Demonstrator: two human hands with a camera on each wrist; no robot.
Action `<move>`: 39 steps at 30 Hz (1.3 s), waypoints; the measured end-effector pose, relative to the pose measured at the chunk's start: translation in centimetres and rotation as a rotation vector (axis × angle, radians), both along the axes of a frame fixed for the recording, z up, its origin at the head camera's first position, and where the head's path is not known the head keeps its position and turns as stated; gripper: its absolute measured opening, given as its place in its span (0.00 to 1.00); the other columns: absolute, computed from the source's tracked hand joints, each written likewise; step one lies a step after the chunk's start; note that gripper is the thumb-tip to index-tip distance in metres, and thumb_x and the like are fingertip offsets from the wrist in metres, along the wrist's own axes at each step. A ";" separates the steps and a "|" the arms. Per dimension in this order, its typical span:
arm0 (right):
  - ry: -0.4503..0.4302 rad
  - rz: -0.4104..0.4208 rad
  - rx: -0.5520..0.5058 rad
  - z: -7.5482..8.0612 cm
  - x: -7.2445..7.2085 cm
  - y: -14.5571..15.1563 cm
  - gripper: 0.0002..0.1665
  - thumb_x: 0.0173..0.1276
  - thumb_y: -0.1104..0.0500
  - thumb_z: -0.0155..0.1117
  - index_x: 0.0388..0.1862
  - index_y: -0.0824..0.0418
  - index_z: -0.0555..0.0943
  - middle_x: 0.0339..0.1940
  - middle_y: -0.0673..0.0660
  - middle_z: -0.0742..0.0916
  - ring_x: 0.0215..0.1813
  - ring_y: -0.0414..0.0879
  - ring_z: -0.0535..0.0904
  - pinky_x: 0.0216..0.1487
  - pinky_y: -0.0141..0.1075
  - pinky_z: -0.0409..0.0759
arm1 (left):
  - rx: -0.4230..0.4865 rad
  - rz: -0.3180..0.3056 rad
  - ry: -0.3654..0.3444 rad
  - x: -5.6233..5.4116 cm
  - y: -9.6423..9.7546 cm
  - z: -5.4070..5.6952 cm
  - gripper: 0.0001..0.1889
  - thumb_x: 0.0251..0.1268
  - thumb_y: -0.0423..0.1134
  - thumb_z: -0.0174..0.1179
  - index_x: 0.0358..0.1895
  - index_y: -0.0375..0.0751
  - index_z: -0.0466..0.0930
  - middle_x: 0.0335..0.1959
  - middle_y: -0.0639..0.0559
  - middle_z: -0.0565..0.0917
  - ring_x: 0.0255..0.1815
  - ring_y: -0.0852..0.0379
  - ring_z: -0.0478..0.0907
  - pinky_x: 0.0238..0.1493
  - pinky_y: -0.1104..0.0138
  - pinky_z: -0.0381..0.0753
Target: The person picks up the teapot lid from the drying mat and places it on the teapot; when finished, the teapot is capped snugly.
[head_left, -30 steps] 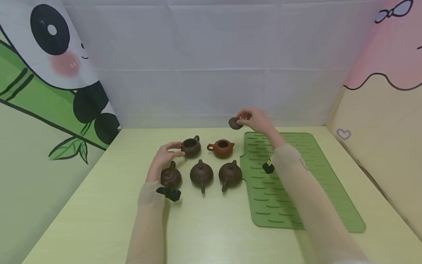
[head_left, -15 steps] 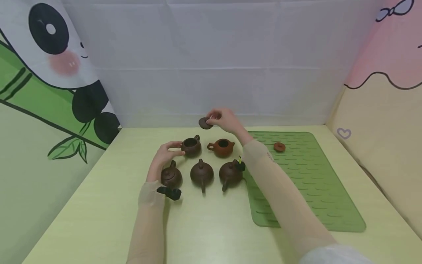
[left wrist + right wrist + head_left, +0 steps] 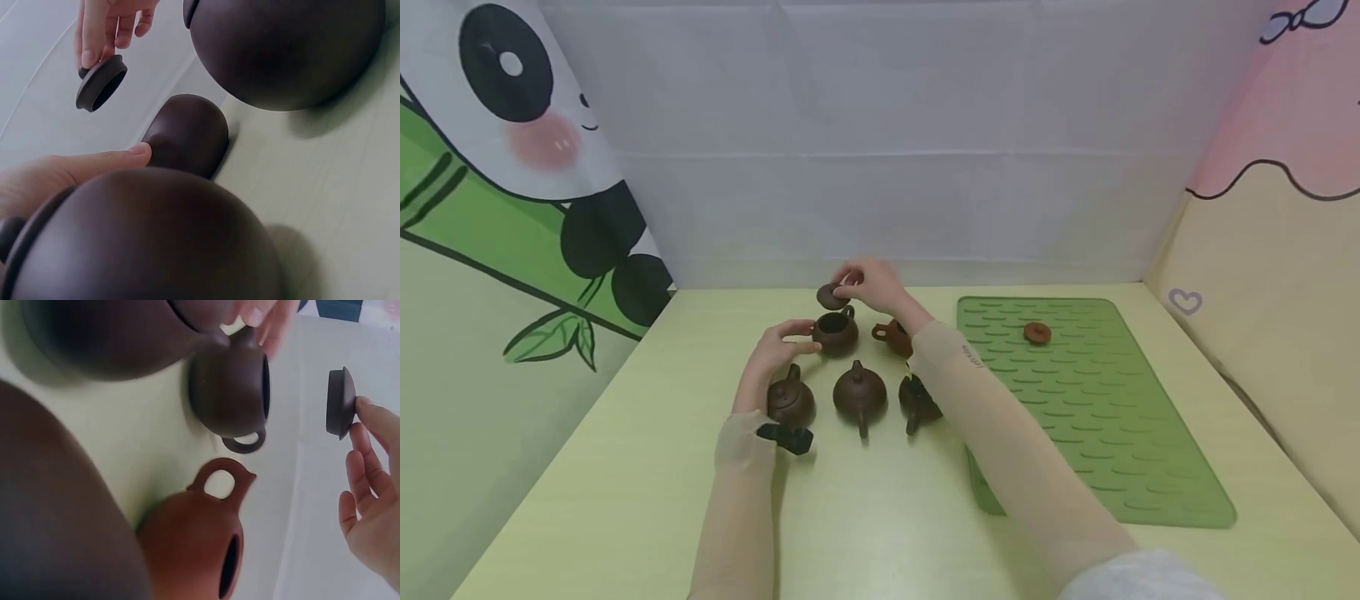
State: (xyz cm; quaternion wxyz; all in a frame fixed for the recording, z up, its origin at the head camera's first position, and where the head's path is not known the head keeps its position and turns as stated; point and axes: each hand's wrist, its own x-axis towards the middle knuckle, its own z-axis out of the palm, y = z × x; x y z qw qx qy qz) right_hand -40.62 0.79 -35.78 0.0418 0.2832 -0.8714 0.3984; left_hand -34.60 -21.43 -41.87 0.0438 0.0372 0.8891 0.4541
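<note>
At the back left of the group stands a dark brown lidless teapot (image 3: 837,337), its round mouth uncovered. My left hand (image 3: 775,352) holds it at its left side, and in the right wrist view the fingers (image 3: 252,315) pinch its spout. Above and slightly behind that teapot, my right hand (image 3: 877,285) pinches a dark lid (image 3: 829,297) by its knob, with a gap below the lid. The left wrist view shows the lid (image 3: 101,82) tilted, its underside rim visible. A reddish-brown teapot (image 3: 891,336), also lidless, is partly hidden behind my right wrist.
Three lidded dark teapots stand in the front row: a left one (image 3: 792,402), a middle one (image 3: 860,394) and a right one (image 3: 916,403) partly covered by my right forearm. A green mat (image 3: 1112,417) lies at right, bearing a reddish-brown lid (image 3: 1037,333).
My right hand has carried the dark lid leftward from near the mat and slightly down, to above the lidless dark teapot. My left hand has stayed at that teapot.
</note>
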 end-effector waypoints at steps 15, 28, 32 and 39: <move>-0.066 0.006 0.122 -1.6 0.6 -2.9 0.11 0.67 0.53 0.68 0.47 0.52 0.87 0.41 0.54 0.90 0.42 0.46 0.83 0.42 0.36 0.78 | -0.034 0.011 -0.011 1.0 -1.2 -0.3 0.31 0.66 0.42 0.64 0.71 0.41 0.69 0.69 0.37 0.74 0.66 0.35 0.75 0.72 0.45 0.62; -0.151 -0.027 0.136 -2.7 0.5 -2.2 0.12 0.69 0.53 0.66 0.49 0.51 0.87 0.50 0.54 0.89 0.55 0.50 0.82 0.62 0.49 0.75 | 0.003 0.013 -0.016 0.5 -0.5 -0.6 0.32 0.65 0.43 0.64 0.72 0.43 0.68 0.70 0.40 0.73 0.66 0.36 0.75 0.72 0.44 0.62; -0.155 -0.037 0.148 -2.9 0.5 -1.9 0.12 0.69 0.53 0.66 0.50 0.51 0.87 0.52 0.54 0.88 0.56 0.49 0.82 0.62 0.49 0.75 | 0.020 0.011 -0.026 0.3 -0.2 -0.5 0.31 0.66 0.43 0.64 0.72 0.45 0.67 0.70 0.40 0.73 0.66 0.36 0.74 0.73 0.44 0.61; -0.153 -0.043 0.151 -3.0 0.3 -1.7 0.13 0.69 0.54 0.66 0.51 0.50 0.87 0.51 0.53 0.89 0.56 0.49 0.82 0.64 0.51 0.73 | 0.017 0.006 -0.001 0.2 0.1 -0.3 0.32 0.66 0.41 0.64 0.72 0.42 0.67 0.69 0.38 0.74 0.66 0.35 0.75 0.72 0.46 0.64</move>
